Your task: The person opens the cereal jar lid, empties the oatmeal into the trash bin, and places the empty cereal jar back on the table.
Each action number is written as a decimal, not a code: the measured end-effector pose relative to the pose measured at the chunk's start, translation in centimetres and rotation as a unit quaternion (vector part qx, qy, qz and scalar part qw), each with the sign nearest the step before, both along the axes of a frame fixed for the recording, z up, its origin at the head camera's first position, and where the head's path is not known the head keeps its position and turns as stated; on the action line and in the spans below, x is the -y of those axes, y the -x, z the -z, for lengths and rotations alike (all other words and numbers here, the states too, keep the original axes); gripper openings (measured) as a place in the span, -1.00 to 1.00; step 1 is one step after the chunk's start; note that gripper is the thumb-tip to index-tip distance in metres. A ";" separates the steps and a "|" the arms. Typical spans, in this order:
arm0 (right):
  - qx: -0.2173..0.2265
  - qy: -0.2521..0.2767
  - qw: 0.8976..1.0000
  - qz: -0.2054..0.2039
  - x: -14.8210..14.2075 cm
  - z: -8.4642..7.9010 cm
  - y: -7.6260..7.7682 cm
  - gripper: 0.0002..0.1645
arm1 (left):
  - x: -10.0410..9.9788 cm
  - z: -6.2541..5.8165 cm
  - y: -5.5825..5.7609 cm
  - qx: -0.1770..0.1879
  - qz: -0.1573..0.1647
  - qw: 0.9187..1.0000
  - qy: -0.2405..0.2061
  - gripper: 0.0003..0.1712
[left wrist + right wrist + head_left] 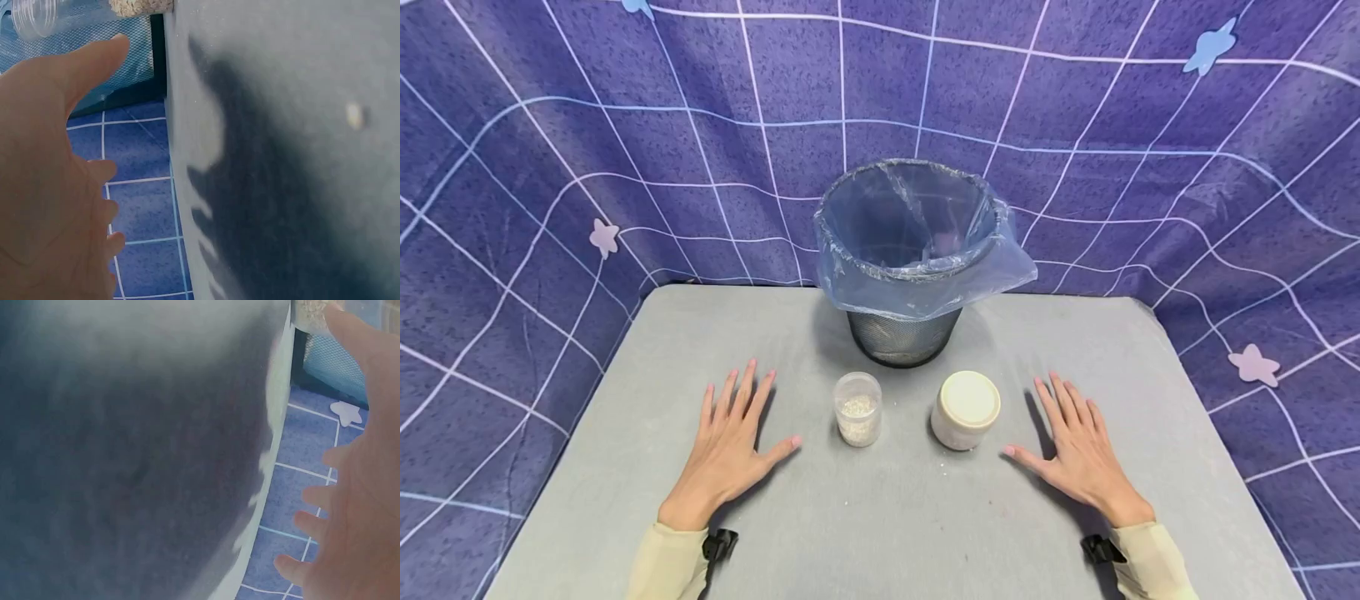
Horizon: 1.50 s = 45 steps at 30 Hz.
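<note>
My left hand (726,454) is held above the left side of the table, fingers straight and spread, holding nothing. Nearest to its thumb stands a clear plastic container (857,421), partly filled with pale flakes or grains. On the right, my right hand (1081,458) is spread likewise, with nothing in it. Its thumb points toward a jar (967,408) with a cream lid, which stands upright. Pale contents show through the jar's side (310,314) in the right wrist view. Both hands are apart from the containers and cast shadows on the table.
Behind the containers stands a black mesh waste bin (904,337), lined with a translucent blue bag (898,292) folded over its rim. A few crumbs lie on the grey table (910,533). Purple gridded cloth (730,150) with star shapes surrounds the table's back and sides.
</note>
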State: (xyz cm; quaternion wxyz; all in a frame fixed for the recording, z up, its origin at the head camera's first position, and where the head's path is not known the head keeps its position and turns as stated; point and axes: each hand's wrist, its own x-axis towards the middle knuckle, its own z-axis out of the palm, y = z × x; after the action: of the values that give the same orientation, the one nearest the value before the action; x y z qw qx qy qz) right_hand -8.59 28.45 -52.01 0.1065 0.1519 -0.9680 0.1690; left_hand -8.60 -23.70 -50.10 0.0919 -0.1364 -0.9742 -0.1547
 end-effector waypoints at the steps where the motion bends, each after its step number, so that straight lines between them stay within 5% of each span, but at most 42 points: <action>1: 0.000 0.001 1.000 0.000 0.0 0.0 0.0 0.41 | 0.1 0.0 0.0 -0.004 -0.001 1.000 0.001 0.22; 12: -0.021 0.055 0.998 0.012 -0.3 -0.1 -0.1 0.28 | 0.5 0.3 0.1 -0.074 0.000 0.997 -0.012 0.09; 19: -0.097 0.162 0.979 0.073 0.6 -1.1 -1.0 -0.60 | 0.6 0.4 -0.6 -0.114 -0.019 0.991 -0.069 -0.19; 21: -0.108 0.191 0.972 0.083 1.0 -1.5 -1.4 -0.72 | 0.6 0.4 -1.0 -0.121 -0.034 0.988 -0.084 -0.27; 28: -0.119 0.254 0.960 -0.007 3.4 -2.8 -2.7 -0.58 | -0.1 0.1 -2.0 -0.075 -0.080 0.982 -0.156 -0.48; 38: -0.025 0.291 0.946 -0.141 11.0 -2.9 -5.6 -0.70 | -1.6 -1.1 -1.7 -0.045 -0.056 0.969 -0.237 -0.53; 45: 0.080 0.242 0.954 -0.158 15.0 -1.4 -5.0 -0.20 | -2.2 -1.2 -1.2 -0.024 -0.056 0.965 -0.253 -0.50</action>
State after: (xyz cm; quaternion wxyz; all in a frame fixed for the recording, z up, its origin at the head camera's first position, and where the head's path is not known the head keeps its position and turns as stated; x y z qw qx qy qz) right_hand -3.59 13.45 -50.66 0.0346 0.2584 -0.8671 0.4245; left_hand -7.43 -21.53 -48.92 0.1555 -0.0577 -0.9068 -0.3877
